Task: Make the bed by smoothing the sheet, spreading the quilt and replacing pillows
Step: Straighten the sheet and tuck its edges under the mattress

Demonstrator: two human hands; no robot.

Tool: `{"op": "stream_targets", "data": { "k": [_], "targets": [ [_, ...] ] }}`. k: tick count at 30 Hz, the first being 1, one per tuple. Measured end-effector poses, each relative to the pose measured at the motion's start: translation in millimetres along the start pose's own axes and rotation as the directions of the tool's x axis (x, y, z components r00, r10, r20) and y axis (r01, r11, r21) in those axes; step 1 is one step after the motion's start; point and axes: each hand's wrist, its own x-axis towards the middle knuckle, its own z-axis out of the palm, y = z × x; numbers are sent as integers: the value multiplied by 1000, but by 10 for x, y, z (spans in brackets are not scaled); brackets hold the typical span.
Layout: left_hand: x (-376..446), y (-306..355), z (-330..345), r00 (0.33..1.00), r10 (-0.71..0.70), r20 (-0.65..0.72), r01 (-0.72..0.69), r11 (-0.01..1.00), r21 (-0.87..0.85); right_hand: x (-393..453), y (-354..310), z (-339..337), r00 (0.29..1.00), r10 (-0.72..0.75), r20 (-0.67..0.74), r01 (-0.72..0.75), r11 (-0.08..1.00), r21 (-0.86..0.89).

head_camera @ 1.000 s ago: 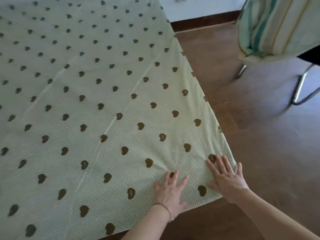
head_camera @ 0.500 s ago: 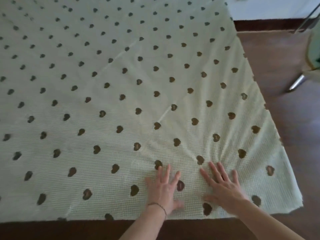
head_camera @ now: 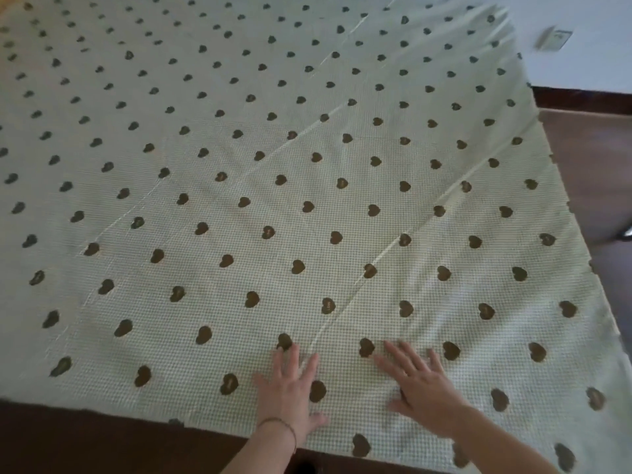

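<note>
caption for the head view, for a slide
Both hands, left and right, pressed flat on the heart-print sheet near its edge.

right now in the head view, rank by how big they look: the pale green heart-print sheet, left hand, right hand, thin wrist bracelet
1. Pale green heart-print sheet, largest.
2. Left hand and right hand, alike, unranked.
3. Thin wrist bracelet, smallest.

Both hands lie flat, side by side, on the sheet (head_camera: 307,200) near its front edge.
</note>
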Motion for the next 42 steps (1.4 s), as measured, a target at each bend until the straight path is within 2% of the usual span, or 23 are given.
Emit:
{"op": "stream_targets", "data": {
  "k": [2, 5, 9, 12, 16, 18, 20, 23, 25, 28, 30, 31, 32, 34, 35, 36, 38, 41, 42],
  "targets": [
    [61, 169, -106, 995, 92, -41, -92, 996, 9, -79, 209, -67, 983, 166, -75, -155, 977, 144],
    [166, 532, -159, 970, 235, -66, -229, 969, 88, -280, 668, 16, 917, 395, -51, -375, 899, 226],
    [223, 645, 187, 989, 145, 30, -149, 975, 166, -891, 1228, 550, 869, 490, 64, -492, 845, 209],
    [153, 674, 321, 996, 80, 41, -87, 965, 248, -1425, 1336, 1000, 853, 517, 75, -520, 829, 206],
    [74, 1118, 178, 997, 30, -66, -16, 979, 205, -1573, 1423, 1107, 865, 498, 69, -493, 812, 312],
    [112, 1658, 149, 981, 159, -112, -133, 969, 206, -1569, 1683, 1060, 858, 514, -18, -485, 821, 301],
    [183, 2125, 155, 951, 293, -102, -269, 942, 202, -1479, 1938, 934, 848, 517, -118, -468, 834, 293],
    [326, 2938, 287, 916, 400, -32, -382, 895, 231, -1584, 2427, 975, 833, 535, -139, -482, 827, 289],
    [331, 3259, 374, 929, 365, 57, -366, 888, 278, -1676, 2543, 1139, 837, 546, -49, -500, 798, 337],
    [282, 3401, 482, 960, 274, 60, -280, 931, 233, -1772, 2524, 1161, 856, 517, 14, -488, 798, 355],
    [293, 3447, 404, 956, 295, 9, -289, 930, 226, -1799, 2566, 1097, 862, 500, -82, -460, 840, 289],
    [332, 3457, 334, 948, 318, -27, -303, 925, 229, -1797, 2619, 1042, 871, 489, -54, -453, 840, 298],
    [395, 3480, 210, 954, 298, -40, -283, 934, 219, -1764, 2727, 1015, 881, 465, -83, -427, 859, 282],
    [597, 3532, -10, 967, 253, -10, -245, 947, 206, -1700, 2947, 730, 879, 469, -90, -448, 875, 184],
    [650, 3549, -81, 970, 242, 7, -239, 954, 179, -1726, 2984, 549, 882, 467, -69, -447, 873, 197],
    [723, 3622, -244, 971, 240, 20, -240, 955, 173, -1676, 3090, 328, 884, 454, -109, -420, 875, 241],
    [856, 3822, -424, 973, 228, -37, -224, 969, 102, -1501, 3328, 58, 898, 418, -140, -366, 884, 293],
    [1120, 4091, -674, 952, 226, -205, -239, 970, -42, -1067, 3652, -303, 905, 405, -135, -347, 882, 320],
    [1218, 4190, -713, 954, 224, -199, -235, 971, -35, -907, 3698, -390, 910, 392, -138, -331, 885, 328]
  ]
}}
